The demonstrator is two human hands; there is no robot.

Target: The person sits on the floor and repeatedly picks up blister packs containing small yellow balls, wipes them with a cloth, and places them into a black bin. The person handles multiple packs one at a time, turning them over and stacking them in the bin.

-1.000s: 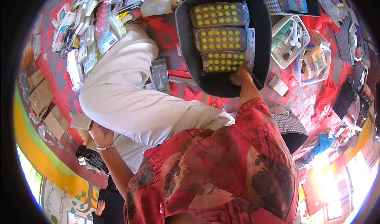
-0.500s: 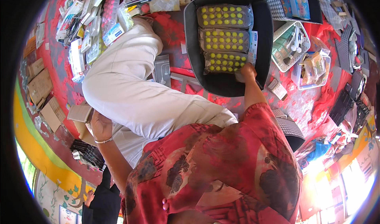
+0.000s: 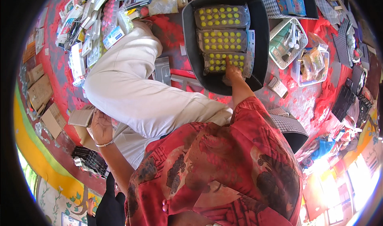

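Note:
A deep black box (image 3: 259, 62) holds three clear packs of small round yellow pieces, set one below another. Over the nearest yellow pack (image 3: 217, 62) is my right hand (image 3: 234, 72), its index finger stretched out onto the pack. The other fingers are curled, and a bit of clear, greyish plastic (image 3: 227, 82) shows beneath them; what it is I cannot make out. A pale blue-and-white packet (image 3: 250, 48) stands along the box's right side. My left hand (image 3: 102, 127) hangs open, palm up and empty, beside a cardboard box (image 3: 81, 116) and my leg.
Piled small boxes and packets (image 3: 85, 26) lie at the far left. Right of the black box are a white basket (image 3: 288, 42), a clear tub (image 3: 313, 72) and a small carton (image 3: 278, 87). A patterned box (image 3: 289, 126) sits near my right side. Another person's dark sleeve (image 3: 108, 204) shows lower left.
My right hand has moved left from the nearest pack's right corner to over its front middle, the index finger now extended. My left hand has stayed nearly in place. The view has shifted slightly.

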